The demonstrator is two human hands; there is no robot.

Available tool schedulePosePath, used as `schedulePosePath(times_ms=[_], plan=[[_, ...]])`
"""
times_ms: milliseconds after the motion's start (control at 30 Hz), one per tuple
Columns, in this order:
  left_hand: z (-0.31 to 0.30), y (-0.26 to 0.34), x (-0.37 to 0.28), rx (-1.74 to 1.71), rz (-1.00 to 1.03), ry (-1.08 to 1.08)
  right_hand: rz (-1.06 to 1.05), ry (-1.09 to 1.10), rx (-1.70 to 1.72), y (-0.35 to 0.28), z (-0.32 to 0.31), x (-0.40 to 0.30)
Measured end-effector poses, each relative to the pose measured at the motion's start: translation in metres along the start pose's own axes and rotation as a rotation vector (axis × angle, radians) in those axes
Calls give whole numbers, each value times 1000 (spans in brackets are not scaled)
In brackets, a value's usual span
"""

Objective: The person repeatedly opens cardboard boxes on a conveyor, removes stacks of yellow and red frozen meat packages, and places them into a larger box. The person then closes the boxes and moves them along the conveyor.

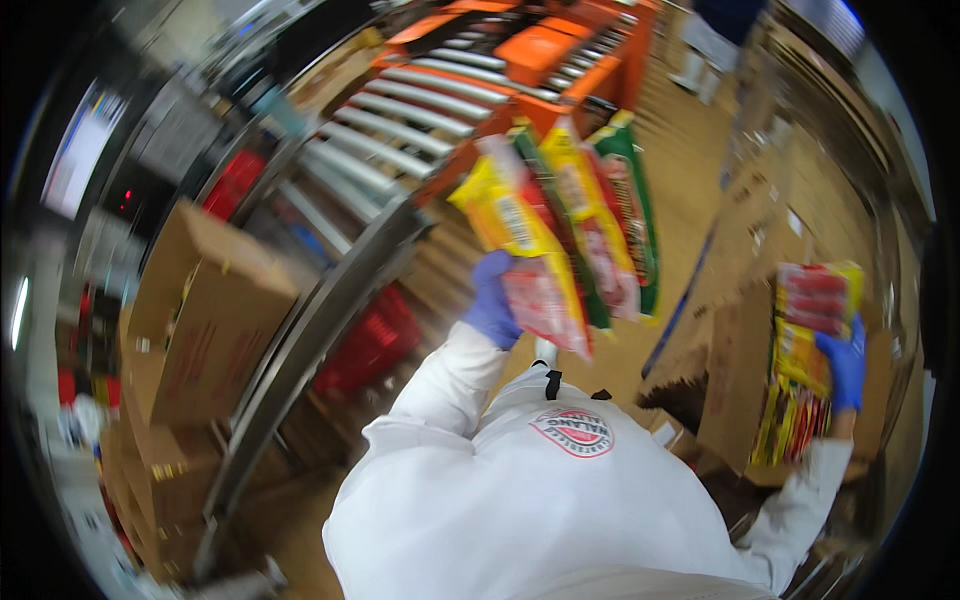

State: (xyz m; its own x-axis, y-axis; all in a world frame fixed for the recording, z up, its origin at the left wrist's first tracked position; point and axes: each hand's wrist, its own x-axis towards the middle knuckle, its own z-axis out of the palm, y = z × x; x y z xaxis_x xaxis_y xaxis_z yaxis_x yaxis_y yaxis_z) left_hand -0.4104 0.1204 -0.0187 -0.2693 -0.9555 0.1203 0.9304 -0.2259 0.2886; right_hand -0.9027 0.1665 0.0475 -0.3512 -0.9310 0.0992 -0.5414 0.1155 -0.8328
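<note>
My left hand (493, 300), in a blue glove, grips a fanned bunch of plastic food packets (592, 217). They are yellow, red and green, with pinkish meat behind transparent film, and blurred by motion. The bunch is held up in front of me, beside the end of a roller conveyor (390, 142). At the right, my blue-gloved right hand (844, 367) holds a yellow packet of red sausages (817, 298) at an open cardboard carton (731, 375). Below that hand, more yellow and red packets (787, 427) stand on edge in a row inside the carton.
Orange machinery (540, 52) joins the conveyor's far end. An open brown carton (214, 322) stands at the left by a metal rail (315, 337). A red crate (371, 341) sits beneath. Flat cardboard (825, 172) lies at the right. Another person's legs (705, 64) show at the far end.
</note>
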Motion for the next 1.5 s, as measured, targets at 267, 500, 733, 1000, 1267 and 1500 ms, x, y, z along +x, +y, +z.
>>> schedulePosePath(times_ms=[267,500,733,1000,1267,1500], plan=[[66,100,-69,140,182,-47,-228,-50,509,-150,65,-35],[102,280,-156,452,724,314,-359,-341,714,-246,256,-53],[90,501,-242,1136,1397,591,-577,-759,950,-473,502,-146],[-29,614,-260,1763,1027,1576,-1172,-537,404,-630,728,-274],[-87,596,-249,1799,334,1757,-996,-1111,-288,-602,813,-302],[-74,620,-225,1504,-513,1331,-1089,-1083,-542,-610,817,-292]])
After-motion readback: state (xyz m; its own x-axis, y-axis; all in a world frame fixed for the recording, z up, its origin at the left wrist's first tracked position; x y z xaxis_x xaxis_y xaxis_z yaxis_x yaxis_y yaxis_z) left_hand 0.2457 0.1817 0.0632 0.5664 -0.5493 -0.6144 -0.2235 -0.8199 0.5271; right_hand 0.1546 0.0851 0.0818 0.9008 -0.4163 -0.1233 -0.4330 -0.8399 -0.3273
